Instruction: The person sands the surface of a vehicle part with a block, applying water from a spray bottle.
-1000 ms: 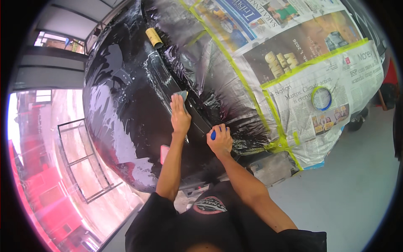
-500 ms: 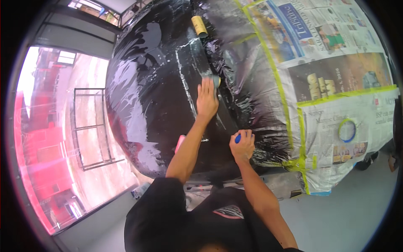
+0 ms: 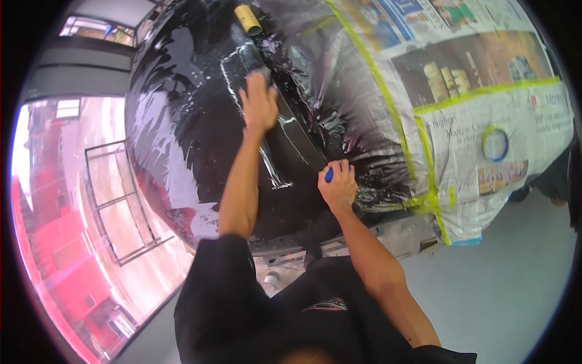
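Before me is a glossy black curved vehicle panel (image 3: 200, 127) with a wet, streaky film on its left and right sides. My left hand (image 3: 260, 109) presses palm-down on it, its fingers blurred over a grey pad (image 3: 267, 73) that shows only in part. Whitish residue lines frame a long dull strip beneath that hand. Nearer to me, at the right edge of the strip, my right hand (image 3: 339, 185) is closed around a small blue thing (image 3: 329, 176), mostly hidden by the fingers. Beyond my left hand lies a yellow rolled or wrapped piece (image 3: 247, 20).
Newspaper (image 3: 461, 67) and clear plastic film (image 3: 357, 79), edged with yellow-green masking tape (image 3: 388, 100), cover the right side. A tape roll (image 3: 496, 144) sits on the newspaper. A black metal frame (image 3: 121, 200) stands left; a small white container (image 3: 271, 280) is below.
The view has shifted, so the panel sits further left and higher. My left hand has slid along the strip, away from me. The pink thing by my left forearm no longer shows.
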{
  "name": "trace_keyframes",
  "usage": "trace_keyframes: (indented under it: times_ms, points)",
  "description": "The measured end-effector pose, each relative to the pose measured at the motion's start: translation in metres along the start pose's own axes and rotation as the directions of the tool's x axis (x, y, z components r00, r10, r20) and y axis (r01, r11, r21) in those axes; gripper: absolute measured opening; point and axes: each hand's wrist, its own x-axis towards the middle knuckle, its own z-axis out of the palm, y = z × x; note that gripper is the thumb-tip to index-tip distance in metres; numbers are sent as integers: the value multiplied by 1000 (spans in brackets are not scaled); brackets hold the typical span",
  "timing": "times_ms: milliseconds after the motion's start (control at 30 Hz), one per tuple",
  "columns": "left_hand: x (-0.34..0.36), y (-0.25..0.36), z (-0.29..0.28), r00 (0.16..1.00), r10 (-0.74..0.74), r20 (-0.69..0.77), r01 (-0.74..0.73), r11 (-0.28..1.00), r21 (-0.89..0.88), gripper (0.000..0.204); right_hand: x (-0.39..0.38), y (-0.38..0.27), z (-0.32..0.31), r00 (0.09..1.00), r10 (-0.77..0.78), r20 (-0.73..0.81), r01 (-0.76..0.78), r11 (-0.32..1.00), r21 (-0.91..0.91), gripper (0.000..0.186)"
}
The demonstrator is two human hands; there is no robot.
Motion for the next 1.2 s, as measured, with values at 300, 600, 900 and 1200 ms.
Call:
trace_keyframes:
  times_ms: [300,600,900,1200]
  points:
    - [-154,101,15,926,252,281,-194,956,-219,76,-3,32,-8,996,82,39,-78,991,-106,17]
    - [-76,60,34,993,68,99,-61,995,-76,69,3,16,-4,998,52,30,-52,999,-8,17]
    - [27,-22,4,999,-32,-13,32,999,-12,63,2,-12,-1,999,39,37,-40,999,3,15]
    - [-202,99,16,943,219,249,-142,945,-293,73,-2,26,-6,992,122,44,-119,991,-68,14]
